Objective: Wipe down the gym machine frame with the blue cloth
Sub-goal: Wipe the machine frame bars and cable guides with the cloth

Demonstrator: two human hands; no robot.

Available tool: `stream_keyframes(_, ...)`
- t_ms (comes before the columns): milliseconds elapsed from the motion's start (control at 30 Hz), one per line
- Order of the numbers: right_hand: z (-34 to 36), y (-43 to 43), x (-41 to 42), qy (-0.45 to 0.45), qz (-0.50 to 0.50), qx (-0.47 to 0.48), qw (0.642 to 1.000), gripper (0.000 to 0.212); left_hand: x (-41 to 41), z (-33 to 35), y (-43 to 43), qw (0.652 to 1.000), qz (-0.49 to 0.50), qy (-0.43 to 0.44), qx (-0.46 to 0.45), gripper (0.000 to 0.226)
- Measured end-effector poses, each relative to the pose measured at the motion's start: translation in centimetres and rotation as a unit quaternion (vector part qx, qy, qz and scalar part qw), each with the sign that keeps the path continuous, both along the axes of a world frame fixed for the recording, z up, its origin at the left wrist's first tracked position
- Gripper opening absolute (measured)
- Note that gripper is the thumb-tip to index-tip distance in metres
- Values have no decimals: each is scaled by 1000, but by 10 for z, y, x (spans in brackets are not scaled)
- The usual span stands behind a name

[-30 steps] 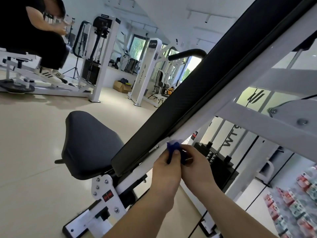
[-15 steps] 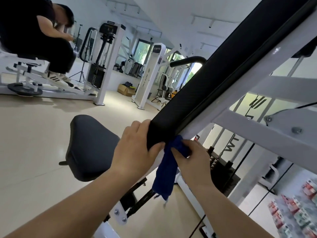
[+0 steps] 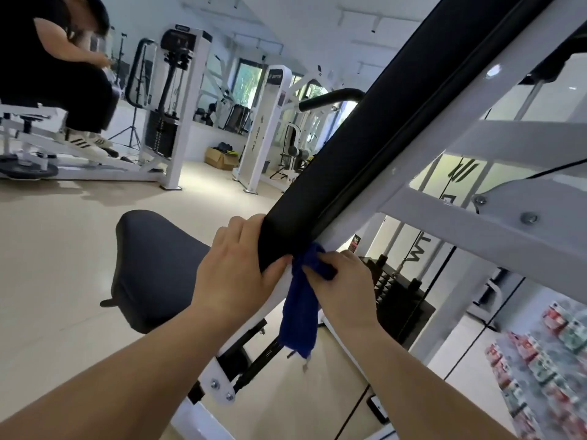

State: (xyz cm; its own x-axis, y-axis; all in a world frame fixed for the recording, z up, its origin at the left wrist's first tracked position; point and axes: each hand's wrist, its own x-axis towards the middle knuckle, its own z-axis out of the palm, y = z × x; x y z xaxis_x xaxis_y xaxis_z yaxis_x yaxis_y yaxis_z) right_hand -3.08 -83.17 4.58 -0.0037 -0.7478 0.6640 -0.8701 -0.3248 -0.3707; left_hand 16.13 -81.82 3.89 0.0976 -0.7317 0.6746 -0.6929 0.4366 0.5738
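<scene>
The machine's white frame (image 3: 422, 160) slants up to the right, with a long black back pad (image 3: 359, 160) lying along it. My left hand (image 3: 236, 271) grips the lower end of that pad, fingers on top and thumb underneath. Just to its right, my right hand (image 3: 341, 287) pinches the blue cloth (image 3: 301, 309) and presses its bunched top against the white frame below the pad. The rest of the cloth hangs loose towards the floor.
A dark seat pad (image 3: 155, 265) sits lower left of my hands. The weight stack (image 3: 400, 290) stands behind the frame. A person in black (image 3: 54, 65) sits on another machine at far left. More white machines (image 3: 178, 106) and a cardboard box (image 3: 220, 158) line the back.
My left hand let go of the cloth and took hold of the pad's lower end. The cloth unfolded and now hangs down. Both hands have held nearly still for the last half second.
</scene>
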Motion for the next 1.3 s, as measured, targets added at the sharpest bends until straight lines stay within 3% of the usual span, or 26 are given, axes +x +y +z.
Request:
stream_keyframes(167,27,4,7,-134,-14,-40,990,8,11,-1,-12,998,-50,13,-40,57)
stream_keyframes(267,45,11,13,-149,-42,-76,985,20,18,3,-18,996,-84,9,-42,53)
stream_keyframes(400,31,13,31,-180,-84,-59,978,3,29,10,-24,992,-126,-1,-28,52)
stream_keyframes(500,25,17,44,-213,-95,-40,972,11,36,16,-29,988,-156,-5,-15,53)
stream_keyframes(567,37,23,48,-213,-103,-45,971,20,38,19,-31,986,-166,-17,-11,52)
stream_keyframes(667,66,28,42,-223,-123,-81,964,10,39,21,-31,985,-168,-27,-16,49)
stream_keyframes(733,80,28,38,-210,-137,-101,963,15,40,23,-32,984,-170,-41,-19,48)
stream_keyframes(867,60,26,43,-227,-143,-49,962,12,41,25,-33,980,-190,-59,-12,49)
stream_keyframes(1000,39,23,50,-181,-146,-16,972,16,43,19,-38,977,-208,-36,4,54)
stream_keyframes(1133,79,29,44,-168,-169,-81,968,23,46,16,-42,975,-219,-23,9,56)
stream_keyframes(1233,110,34,37,-241,-164,-195,936,15,45,15,-44,976,-215,-15,11,55)
stream_keyframes(1300,114,32,37,-254,-165,-209,930,9,43,13,-44,977,-211,-7,10,55)
